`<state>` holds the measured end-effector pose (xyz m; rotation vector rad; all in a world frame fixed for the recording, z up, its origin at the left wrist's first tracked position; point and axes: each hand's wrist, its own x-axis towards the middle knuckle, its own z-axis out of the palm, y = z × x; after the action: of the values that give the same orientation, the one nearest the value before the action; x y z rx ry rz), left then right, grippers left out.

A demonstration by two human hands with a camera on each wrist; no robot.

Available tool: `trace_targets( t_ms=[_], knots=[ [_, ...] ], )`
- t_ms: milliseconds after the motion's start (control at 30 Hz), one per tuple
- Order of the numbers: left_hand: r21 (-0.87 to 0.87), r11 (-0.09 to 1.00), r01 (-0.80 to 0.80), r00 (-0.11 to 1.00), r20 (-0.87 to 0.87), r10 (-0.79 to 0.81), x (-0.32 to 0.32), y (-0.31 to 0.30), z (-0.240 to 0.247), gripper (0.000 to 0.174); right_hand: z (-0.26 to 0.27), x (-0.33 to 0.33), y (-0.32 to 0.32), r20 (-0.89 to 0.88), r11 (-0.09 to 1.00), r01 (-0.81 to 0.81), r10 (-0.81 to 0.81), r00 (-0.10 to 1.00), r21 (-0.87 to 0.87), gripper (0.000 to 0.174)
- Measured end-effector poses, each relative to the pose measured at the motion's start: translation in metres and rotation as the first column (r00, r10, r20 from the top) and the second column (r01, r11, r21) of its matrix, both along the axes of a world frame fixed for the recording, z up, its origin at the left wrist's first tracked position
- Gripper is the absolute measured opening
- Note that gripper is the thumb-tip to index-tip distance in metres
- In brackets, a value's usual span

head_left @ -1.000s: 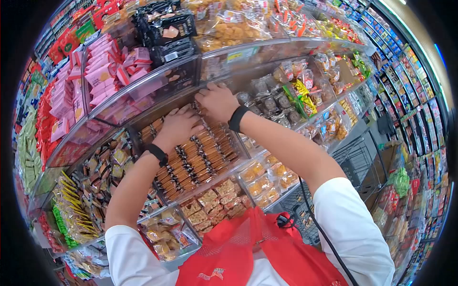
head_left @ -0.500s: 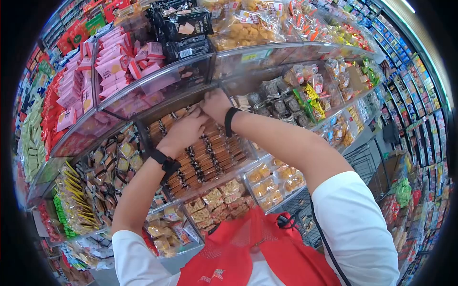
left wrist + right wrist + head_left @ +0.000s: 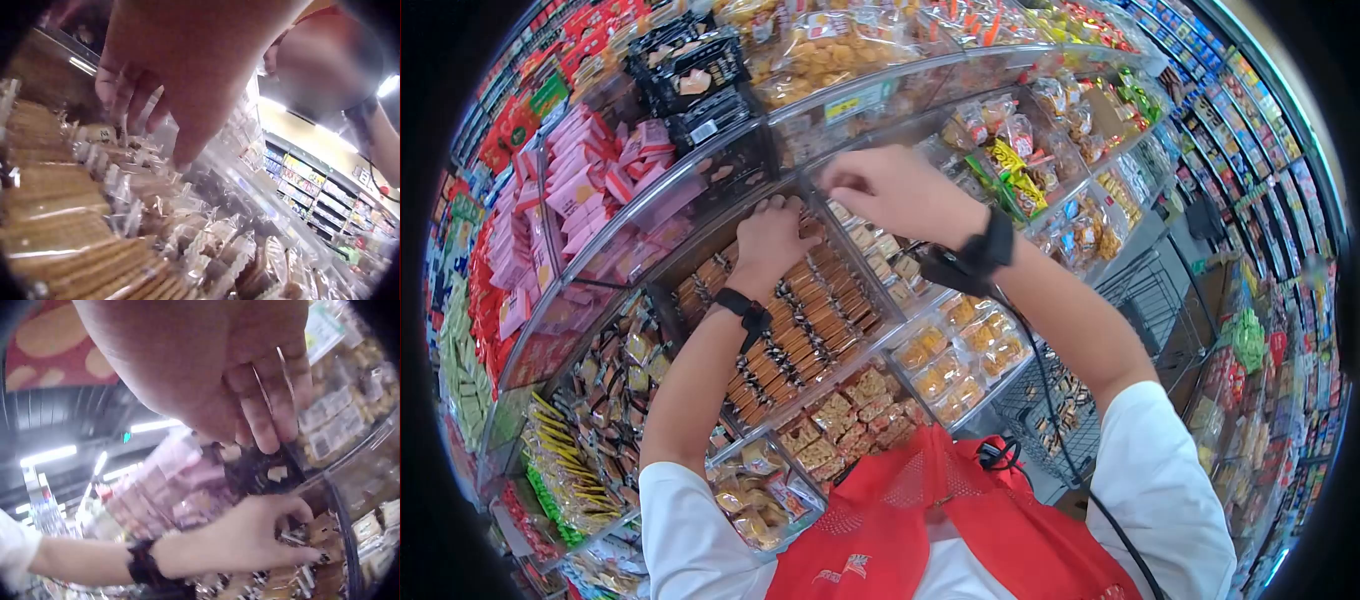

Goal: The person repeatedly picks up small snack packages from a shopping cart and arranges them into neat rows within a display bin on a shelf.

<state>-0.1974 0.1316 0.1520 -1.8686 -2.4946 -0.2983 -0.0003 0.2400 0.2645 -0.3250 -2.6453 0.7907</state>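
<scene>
Rows of wrapped brown biscuit-like packets (image 3: 810,325) stand on edge in a clear-walled bin. My left hand (image 3: 772,240) reaches to the back of that bin, its fingers on the packets and its thumb spread to the side. In the left wrist view the fingers (image 3: 144,103) point down at the crinkled wrapper ends. My right hand (image 3: 890,185) is raised above the bin's right divider, blurred, with fingers loosely bent and nothing seen in them. The right wrist view shows its fingers (image 3: 265,412) hanging above the left hand (image 3: 250,540).
Pink packets (image 3: 585,190) and black packets (image 3: 690,85) fill the upper tier, behind a clear shelf wall (image 3: 730,165). Pale nougat-like sweets (image 3: 885,255) lie in the bin to the right. Crispy squares (image 3: 845,420) sit in front. A wire cart (image 3: 1145,325) stands at the right.
My right hand has lifted off the packets and moved right and toward me. The left hand stays over the back of the bin, its fingers now more spread. The head view has shifted slightly.
</scene>
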Motion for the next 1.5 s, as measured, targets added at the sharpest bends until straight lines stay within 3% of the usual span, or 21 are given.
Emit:
trace_targets(
  t_ms=[133,233,367,433,500,533,667,767,833,967,1033,1067,1133,1200,1267,1333,1367,1400,1433,1467,1500],
  knots=[
    [-0.053,0.999,0.012,0.986,-0.165,-0.021,-0.001,0.026,-0.018,0.054,-0.021,0.088,0.001,-0.086,0.878,0.069,-0.124,0.989,-0.473,0.018],
    [-0.082,0.997,-0.001,0.973,-0.232,-0.018,0.000,0.031,-0.025,0.054,-0.041,0.161,-0.010,-0.035,0.787,0.189,-0.258,0.966,-0.588,0.017],
    [-0.089,0.996,0.000,0.939,-0.343,-0.031,0.002,0.034,-0.019,0.047,-0.060,0.262,-0.034,0.108,0.540,0.476,-0.576,0.810,-0.694,0.019],
    [-0.158,0.986,-0.050,0.938,-0.347,-0.009,0.000,0.042,-0.016,0.047,-0.091,0.320,-0.047,0.030,0.437,0.450,-0.690,0.723,-0.778,0.019],
    [-0.262,0.951,-0.167,0.959,-0.269,0.094,0.009,0.045,-0.011,0.045,-0.108,0.378,-0.069,0.077,0.328,0.488,-0.764,0.641,-0.809,0.019],
    [-0.184,0.981,-0.068,0.967,-0.254,0.019,-0.002,0.041,-0.025,0.043,-0.115,0.407,-0.077,0.091,0.278,0.503,-0.802,0.591,-0.818,0.019],
    [-0.186,0.977,-0.103,0.970,-0.237,0.057,-0.019,0.044,-0.049,0.038,-0.169,0.531,-0.121,0.238,-0.080,0.530,-0.942,0.237,-0.844,0.018],
    [-0.191,0.982,0.015,0.991,-0.128,-0.040,-0.049,0.049,-0.061,0.036,-0.195,0.602,-0.157,0.330,-0.274,0.565,-0.944,-0.003,-0.778,0.018],
    [-0.321,0.947,0.013,0.997,-0.071,-0.038,-0.061,0.057,-0.065,0.039,-0.221,0.643,-0.179,0.370,-0.347,0.544,-0.926,-0.071,-0.764,0.018],
    [-0.252,0.950,0.182,0.939,0.331,-0.092,-0.093,0.050,-0.064,0.035,-0.274,0.701,-0.204,0.447,-0.449,0.449,-0.887,-0.118,-0.773,0.018],
    [-0.280,0.937,0.210,0.950,0.283,-0.128,-0.092,0.028,-0.044,0.034,-0.299,0.722,-0.202,0.473,-0.477,0.392,-0.874,-0.114,-0.787,0.018],
    [-0.149,0.946,0.286,0.957,-0.003,-0.290,-0.109,0.006,-0.049,0.030,-0.302,0.727,-0.196,0.515,-0.515,0.404,-0.849,-0.119,-0.756,0.018],
    [0.035,0.959,0.282,0.945,-0.184,-0.271,-0.034,-0.028,-0.021,0.025,-0.337,0.748,-0.179,0.546,-0.533,0.407,-0.832,-0.093,-0.742,0.017],
    [-0.044,0.993,0.108,0.991,-0.081,-0.111,0.071,-0.046,0.015,0.018,-0.376,0.767,-0.162,0.582,-0.542,0.432,-0.812,-0.046,-0.721,0.017],
    [-0.091,0.955,0.281,0.948,0.184,-0.261,0.172,-0.040,0.017,0.013,-0.415,0.786,-0.138,0.612,-0.525,0.480,-0.790,0.033,-0.703,0.018],
    [-0.067,0.931,0.359,0.887,0.333,-0.319,0.326,-0.038,-0.018,0.017,-0.474,0.802,-0.117,0.692,-0.491,0.655,-0.718,0.070,-0.575,0.023],
    [-0.081,0.899,0.430,0.783,0.528,-0.327,0.415,-0.021,-0.032,0.020,-0.511,0.813,-0.096,0.716,-0.442,0.737,-0.694,0.080,-0.511,0.026],
    [-0.177,0.868,0.464,0.734,0.626,-0.265,0.437,-0.032,-0.095,0.030,-0.554,0.819,-0.080,0.710,-0.402,0.811,-0.704,0.023,-0.425,0.036],
    [-0.296,0.754,0.586,0.663,0.710,-0.237,0.526,0.006,-0.086,0.037,-0.567,0.820,-0.066,0.742,-0.371,0.841,-0.668,0.054,-0.395,0.038],
    [-0.220,0.652,0.726,0.580,0.705,-0.407,0.561,0.034,-0.125,0.043,-0.573,0.821,-0.048,0.775,-0.341,0.867,-0.627,0.078,-0.363,0.040],
    [-0.172,0.698,0.696,0.544,0.760,-0.355,0.596,0.060,-0.165,0.053,-0.583,0.827,-0.022,0.795,-0.305,0.894,-0.600,0.087,-0.328,0.043]
  ],
)
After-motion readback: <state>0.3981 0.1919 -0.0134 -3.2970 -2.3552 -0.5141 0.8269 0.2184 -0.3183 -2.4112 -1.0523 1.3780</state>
